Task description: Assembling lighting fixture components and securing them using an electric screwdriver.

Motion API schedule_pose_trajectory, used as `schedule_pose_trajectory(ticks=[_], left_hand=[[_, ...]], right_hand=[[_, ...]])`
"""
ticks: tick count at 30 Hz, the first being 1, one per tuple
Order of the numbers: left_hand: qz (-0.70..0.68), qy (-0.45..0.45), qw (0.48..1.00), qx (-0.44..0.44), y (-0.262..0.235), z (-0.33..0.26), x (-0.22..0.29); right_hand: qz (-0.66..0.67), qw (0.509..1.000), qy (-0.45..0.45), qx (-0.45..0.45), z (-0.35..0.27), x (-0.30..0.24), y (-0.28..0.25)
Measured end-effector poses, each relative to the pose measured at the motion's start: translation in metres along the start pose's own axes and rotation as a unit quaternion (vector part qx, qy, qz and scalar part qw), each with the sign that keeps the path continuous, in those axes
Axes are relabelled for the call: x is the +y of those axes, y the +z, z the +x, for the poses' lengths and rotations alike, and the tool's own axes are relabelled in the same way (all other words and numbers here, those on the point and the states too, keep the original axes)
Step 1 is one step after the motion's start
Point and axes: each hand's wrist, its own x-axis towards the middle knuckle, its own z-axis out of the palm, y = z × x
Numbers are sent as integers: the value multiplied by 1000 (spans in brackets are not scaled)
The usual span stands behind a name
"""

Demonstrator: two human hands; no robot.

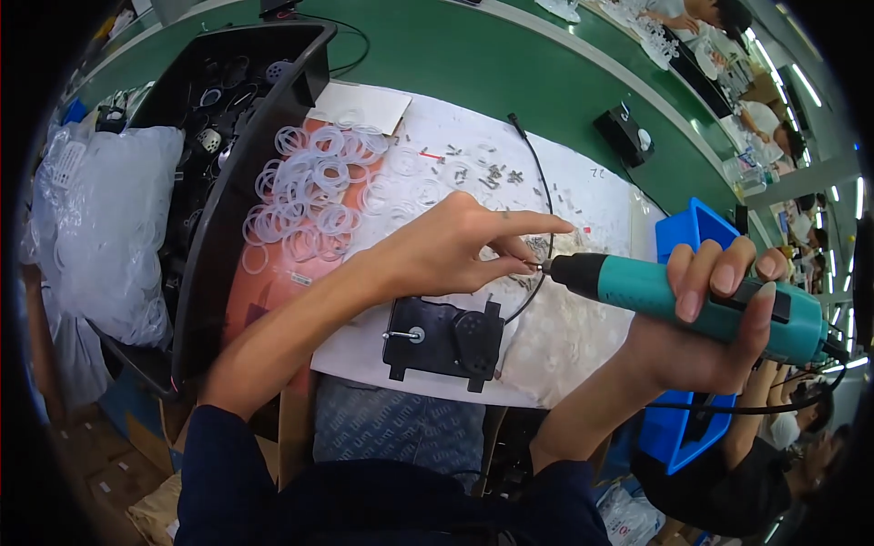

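Note:
A teal electric screwdriver lies across the right side, its black nose pointing left. My right hand is wrapped round its body. At the tip of the bit my left hand pinches with thumb and a finger, index finger stretched out above; what they hold is too small to make out. Below my left hand stands a black fixture with a metal lever and a round black part on top. Small metal screws lie scattered on the white work sheet beyond my left hand.
Clear plastic rings are heaped at the left, beside a black bin of black parts. A clear plastic bag rests on that bin. Blue bins stand at the right. A black box sits farther back; co-workers sit at the right.

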Motion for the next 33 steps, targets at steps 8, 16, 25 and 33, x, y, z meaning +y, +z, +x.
schedule_pose_trajectory(ticks=[8, 16, 25, 33], left_hand=[[19, 2, 1000, 12, 1, -2, -2], [49, 18, 998, 28, -8, -2, -2], [387, -80, 906, -153, -27, -45, 114], [393, -136, 886, -206, 8, -58, 112]], right_hand=[[11, 1000, 7, 18, 0, 3, -1], [-20, 999, 35, -9, 3, 5, 10], [25, 998, 42, -26, -6, -6, -1], [-43, 996, 78, 18, -14, -18, 19]])
